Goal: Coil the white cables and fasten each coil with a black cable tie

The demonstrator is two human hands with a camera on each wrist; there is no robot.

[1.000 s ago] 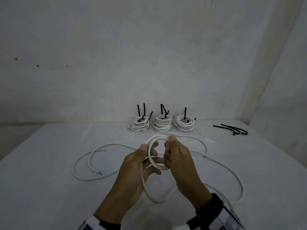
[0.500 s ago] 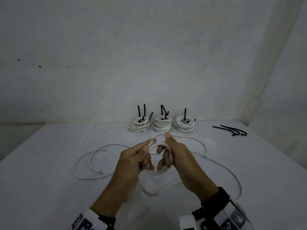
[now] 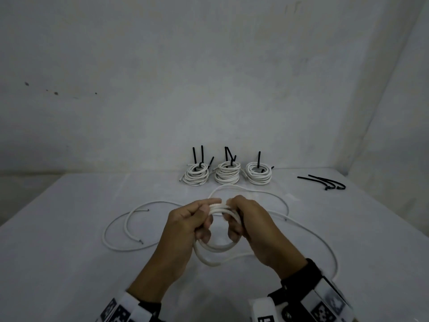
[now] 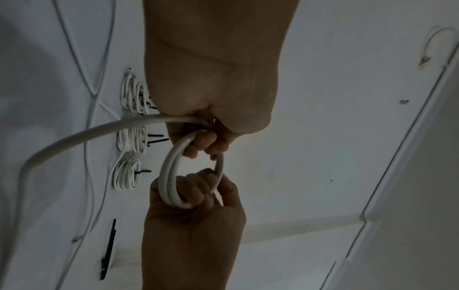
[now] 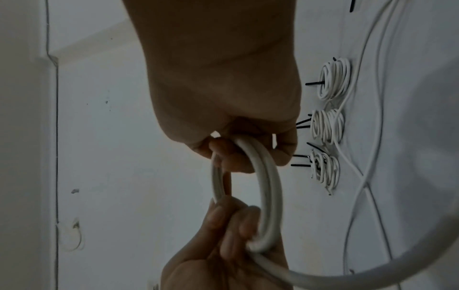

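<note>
A small coil of white cable (image 3: pixel 216 248) hangs above the table between both hands. My left hand (image 3: pixel 199 219) grips its left side with curled fingers. My right hand (image 3: pixel 236 220) grips the right side, fingers hooked through the ring. In the left wrist view the coil (image 4: pixel 168 172) shows two or three turns, and one strand (image 4: pixel 74 137) trails off to the table. The right wrist view shows the same coil (image 5: pixel 269 186) with the left hand's fingers (image 5: pixel 223 225) wrapped round its lower part. The cable's loose tail (image 3: pixel 313 235) loops over the table to the right.
Three tied white coils (image 3: pixel 227 176) with black tie ends sticking up stand in a row at the table's back by the wall. Spare black cable ties (image 3: pixel 325 182) lie at the back right. Another loose white cable (image 3: pixel 120 226) curls on the table to the left.
The hands have come closer together on the coil and tilted it flatter. The slack loop hanging below it has shortened as more cable was drawn into the coil.
</note>
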